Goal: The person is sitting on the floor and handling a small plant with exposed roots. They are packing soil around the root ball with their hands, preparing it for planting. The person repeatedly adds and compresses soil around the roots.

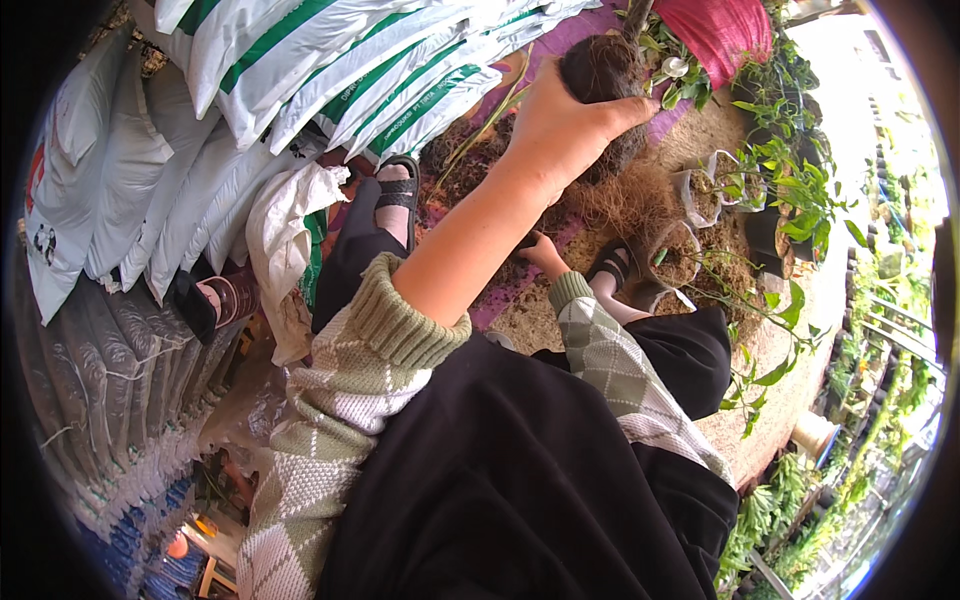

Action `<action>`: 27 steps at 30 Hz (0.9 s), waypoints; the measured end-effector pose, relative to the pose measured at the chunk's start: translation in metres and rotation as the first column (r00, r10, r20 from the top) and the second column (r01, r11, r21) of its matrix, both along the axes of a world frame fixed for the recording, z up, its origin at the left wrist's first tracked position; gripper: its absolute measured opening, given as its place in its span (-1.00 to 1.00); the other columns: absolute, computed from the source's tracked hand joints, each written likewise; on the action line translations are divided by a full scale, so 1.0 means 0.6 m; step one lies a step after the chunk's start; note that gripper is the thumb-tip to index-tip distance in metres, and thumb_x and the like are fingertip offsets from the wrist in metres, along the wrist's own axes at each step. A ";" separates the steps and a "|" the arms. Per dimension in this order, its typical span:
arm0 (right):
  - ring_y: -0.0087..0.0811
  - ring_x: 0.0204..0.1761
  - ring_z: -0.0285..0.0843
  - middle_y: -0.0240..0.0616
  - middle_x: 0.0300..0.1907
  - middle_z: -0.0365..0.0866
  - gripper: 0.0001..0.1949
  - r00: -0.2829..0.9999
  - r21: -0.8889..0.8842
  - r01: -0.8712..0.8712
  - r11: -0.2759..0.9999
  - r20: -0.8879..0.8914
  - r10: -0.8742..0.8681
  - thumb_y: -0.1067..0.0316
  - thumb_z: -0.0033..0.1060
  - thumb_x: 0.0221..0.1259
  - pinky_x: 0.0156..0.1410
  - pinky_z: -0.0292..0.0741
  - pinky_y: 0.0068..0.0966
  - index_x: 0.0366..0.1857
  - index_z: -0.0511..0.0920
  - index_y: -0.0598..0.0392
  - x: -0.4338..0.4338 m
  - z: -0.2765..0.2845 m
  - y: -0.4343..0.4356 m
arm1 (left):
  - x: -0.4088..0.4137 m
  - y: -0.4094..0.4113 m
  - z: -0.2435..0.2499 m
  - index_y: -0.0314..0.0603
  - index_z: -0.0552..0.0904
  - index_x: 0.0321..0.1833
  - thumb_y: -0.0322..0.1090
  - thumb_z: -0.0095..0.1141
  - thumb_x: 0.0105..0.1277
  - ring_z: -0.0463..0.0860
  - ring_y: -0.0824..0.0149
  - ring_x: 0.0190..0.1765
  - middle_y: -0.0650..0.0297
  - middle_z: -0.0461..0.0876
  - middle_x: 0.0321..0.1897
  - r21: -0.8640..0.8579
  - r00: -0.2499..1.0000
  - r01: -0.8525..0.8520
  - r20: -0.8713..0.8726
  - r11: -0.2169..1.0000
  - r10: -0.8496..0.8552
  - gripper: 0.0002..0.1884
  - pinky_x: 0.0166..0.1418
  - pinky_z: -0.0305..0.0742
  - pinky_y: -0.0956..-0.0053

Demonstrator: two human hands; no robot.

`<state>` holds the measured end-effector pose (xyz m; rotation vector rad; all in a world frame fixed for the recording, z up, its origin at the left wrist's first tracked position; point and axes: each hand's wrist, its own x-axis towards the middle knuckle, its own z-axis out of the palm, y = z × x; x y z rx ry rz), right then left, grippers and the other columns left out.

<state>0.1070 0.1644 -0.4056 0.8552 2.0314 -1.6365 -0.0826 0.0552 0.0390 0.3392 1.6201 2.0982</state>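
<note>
My left hand (562,127) grips a dark, fibrous root ball (604,67), its thumb extended to the right and the other fingers partly hidden. A woody stem (637,16) rises from the root ball to the top edge of the view. Lower down, between my feet, my right hand (546,256) is closed around a small dark object (527,243), mostly hidden, so I cannot tell what it is. Loose brown root fibres (626,199) lie below the root ball, beside dark soil (469,154) on a purple sheet (559,37).
Stacked white and green sacks (337,67) crowd the upper left, near a crumpled white sack (289,240). Clear bags of growing medium (701,195) and leafy potted plants (799,202) stand at right. A red sack (716,37) lies at the top, and a bottle (229,298) at left.
</note>
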 end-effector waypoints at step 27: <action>-0.03 -0.09 0.63 0.01 -0.21 0.67 -0.58 0.947 0.621 -0.261 0.739 0.018 0.320 0.24 0.37 -0.09 -0.02 0.55 -0.19 -0.08 0.55 0.09 -0.085 0.252 -0.057 | -0.013 -0.037 -0.009 -0.27 0.51 0.12 -0.18 0.44 0.00 0.56 0.32 0.07 0.17 0.60 -0.01 0.036 0.997 -0.077 -0.015 0.996 0.077 -0.38 0.24 0.36 0.37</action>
